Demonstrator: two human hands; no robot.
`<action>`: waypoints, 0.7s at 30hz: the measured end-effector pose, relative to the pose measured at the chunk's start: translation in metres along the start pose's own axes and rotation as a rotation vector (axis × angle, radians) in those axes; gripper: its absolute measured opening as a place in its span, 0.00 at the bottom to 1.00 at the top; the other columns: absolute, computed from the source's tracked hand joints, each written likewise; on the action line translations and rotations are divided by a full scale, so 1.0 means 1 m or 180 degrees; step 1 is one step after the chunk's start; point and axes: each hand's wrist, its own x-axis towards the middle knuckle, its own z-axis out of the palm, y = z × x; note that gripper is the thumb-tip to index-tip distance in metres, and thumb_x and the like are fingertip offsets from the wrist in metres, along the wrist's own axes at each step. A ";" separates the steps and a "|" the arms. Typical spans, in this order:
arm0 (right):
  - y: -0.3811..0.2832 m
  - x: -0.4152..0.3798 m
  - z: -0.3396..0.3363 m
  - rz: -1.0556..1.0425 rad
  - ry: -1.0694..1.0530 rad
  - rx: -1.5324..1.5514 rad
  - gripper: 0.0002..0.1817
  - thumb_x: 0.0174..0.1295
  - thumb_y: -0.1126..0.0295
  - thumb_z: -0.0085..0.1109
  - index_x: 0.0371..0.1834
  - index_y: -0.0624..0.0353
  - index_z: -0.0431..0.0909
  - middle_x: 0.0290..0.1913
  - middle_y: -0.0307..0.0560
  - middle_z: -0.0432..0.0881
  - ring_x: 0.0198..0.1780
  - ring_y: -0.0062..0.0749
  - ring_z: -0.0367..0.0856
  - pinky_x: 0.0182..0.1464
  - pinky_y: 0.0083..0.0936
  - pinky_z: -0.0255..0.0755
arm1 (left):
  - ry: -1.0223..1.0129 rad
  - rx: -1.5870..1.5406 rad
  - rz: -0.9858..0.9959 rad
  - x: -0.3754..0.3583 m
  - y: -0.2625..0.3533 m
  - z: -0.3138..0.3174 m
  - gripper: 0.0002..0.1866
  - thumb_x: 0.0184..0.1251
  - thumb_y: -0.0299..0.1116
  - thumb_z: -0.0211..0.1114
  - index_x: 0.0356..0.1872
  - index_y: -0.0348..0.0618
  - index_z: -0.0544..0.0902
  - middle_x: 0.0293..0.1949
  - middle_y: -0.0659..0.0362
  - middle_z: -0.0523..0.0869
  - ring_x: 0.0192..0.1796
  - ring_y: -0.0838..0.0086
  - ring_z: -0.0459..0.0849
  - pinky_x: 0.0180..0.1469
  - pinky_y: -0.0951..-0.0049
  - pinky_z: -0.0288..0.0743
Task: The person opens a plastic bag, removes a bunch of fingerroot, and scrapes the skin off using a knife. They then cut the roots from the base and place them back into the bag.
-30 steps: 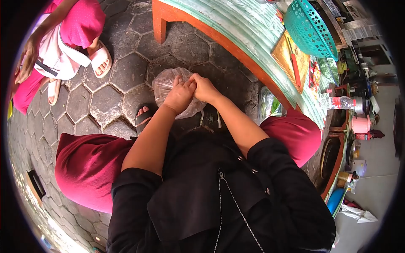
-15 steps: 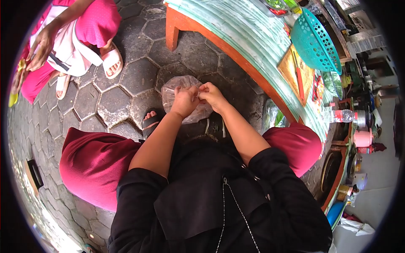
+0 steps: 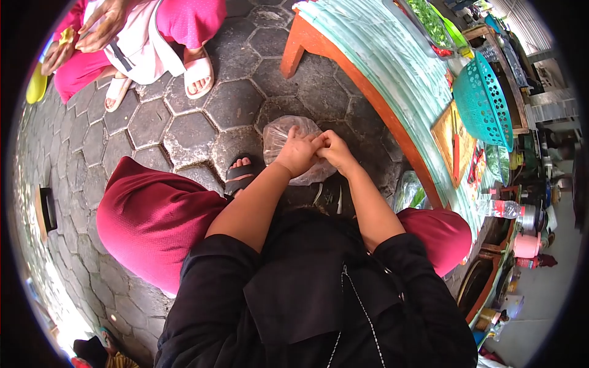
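Note:
A clear plastic bag with something pale inside rests low between my feet, above the paving. Over its right part, my left hand and my right hand meet with their fingertips pinched together. Whatever lies between the fingertips is too small and too covered to name. The thumb side of my left hand is turned toward my right hand, and the back of my left hand faces up.
A low table with a striped cover curves along the right. On it are a cutting board with a knife, a teal basket and a tray of greens. Another person sits at the upper left, holding something yellow.
The view has shifted, so the bag, table and other person appear further right. My hands remain together over the bag, with their fingers slightly rearranged.

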 end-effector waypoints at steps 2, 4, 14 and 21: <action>-0.003 -0.001 0.003 -0.0041 0.0029 0.0172 0.14 0.51 0.82 0.57 0.42 0.59 0.70 0.34 0.44 0.79 0.37 0.27 0.78 0.37 0.25 0.73 | 0.0275 -0.0414 -0.0292 -0.001 -0.002 0.000 0.14 0.56 0.38 0.64 0.43 0.48 0.78 0.42 0.58 0.83 0.52 0.61 0.80 0.66 0.44 0.54; 0.000 -0.001 0.003 -0.0079 0.0068 0.0357 0.14 0.51 0.82 0.56 0.41 0.59 0.70 0.34 0.43 0.78 0.36 0.25 0.77 0.35 0.24 0.72 | 0.0210 -0.0652 -0.0646 -0.001 -0.002 0.002 0.13 0.56 0.37 0.64 0.42 0.49 0.78 0.41 0.58 0.83 0.51 0.61 0.80 0.65 0.44 0.55; -0.011 -0.001 -0.001 -0.0714 0.0124 -0.0300 0.17 0.50 0.82 0.58 0.45 0.60 0.70 0.37 0.44 0.78 0.38 0.28 0.78 0.40 0.26 0.74 | 0.0305 -0.0430 -0.0463 0.003 -0.002 -0.002 0.10 0.57 0.32 0.61 0.41 0.52 0.78 0.42 0.58 0.83 0.53 0.61 0.79 0.66 0.40 0.53; -0.012 0.000 0.004 -0.1087 0.0191 -0.1423 0.19 0.48 0.76 0.65 0.45 0.63 0.72 0.41 0.51 0.82 0.42 0.36 0.81 0.46 0.29 0.74 | -0.0057 0.0369 0.0162 0.002 -0.002 -0.007 0.17 0.54 0.28 0.63 0.47 0.48 0.77 0.51 0.59 0.80 0.56 0.65 0.78 0.69 0.40 0.50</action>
